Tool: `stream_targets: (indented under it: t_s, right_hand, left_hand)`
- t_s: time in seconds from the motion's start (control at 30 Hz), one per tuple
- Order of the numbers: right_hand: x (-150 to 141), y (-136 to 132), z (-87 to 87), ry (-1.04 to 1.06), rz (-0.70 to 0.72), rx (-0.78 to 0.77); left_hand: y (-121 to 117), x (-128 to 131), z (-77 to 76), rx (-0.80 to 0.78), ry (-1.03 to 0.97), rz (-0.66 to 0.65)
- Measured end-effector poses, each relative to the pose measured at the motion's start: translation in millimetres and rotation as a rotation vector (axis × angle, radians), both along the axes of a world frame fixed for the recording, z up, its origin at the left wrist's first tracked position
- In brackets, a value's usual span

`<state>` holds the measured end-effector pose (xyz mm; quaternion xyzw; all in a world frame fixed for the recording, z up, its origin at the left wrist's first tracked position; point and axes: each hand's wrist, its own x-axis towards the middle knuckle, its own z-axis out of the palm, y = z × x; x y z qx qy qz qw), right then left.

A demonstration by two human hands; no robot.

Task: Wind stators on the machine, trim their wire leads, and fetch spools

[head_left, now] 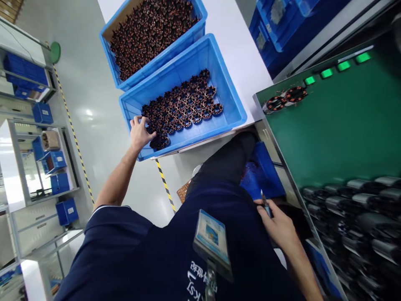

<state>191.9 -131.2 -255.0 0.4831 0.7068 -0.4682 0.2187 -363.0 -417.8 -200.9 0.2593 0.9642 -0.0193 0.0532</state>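
Observation:
My left hand (140, 132) reaches over the near left end of a blue bin (230, 96). Its thumb and fingers are spread apart around the edge of a layer of copper-wound motor stators (184, 104), touching or almost touching them; no stator is visibly lifted. More stators (153, 35) fill a second blue bin (202, 31) behind. Low on the right, beside my leg, my right hand (277, 223) is closed around a small pointed tool (265, 203) with a metal tip and a bluish handle; its exact kind is unclear.
Two stators (285, 100) lie on a green-topped bench (338, 138) at right, with several dark cylindrical metal parts (360, 217) nearer me. A blue bin (263, 171) stands below the bench edge. Shelving (37, 163) is at far left, beyond the floor tape (73, 133).

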Motion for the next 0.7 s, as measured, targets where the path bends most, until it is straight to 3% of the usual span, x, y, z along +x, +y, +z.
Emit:
stream_targets:
  t_s: [0.1,0.27,0.7]
  right_hand:
    - [-3,0,-1.0,0.021,0.030,-0.015]
    - [-15,6,2.8,0.141,0.080,0.002]
    - [-16,14,-1.4,0.161,0.066,0.013]
  left_hand:
    - [-4,1,-18.1,0.046,-0.145,0.063]
    - [9,17,-41.0,-0.103,-0.291,0.163]
    - [23,20,-21.4,-0.277,-0.202,0.105]
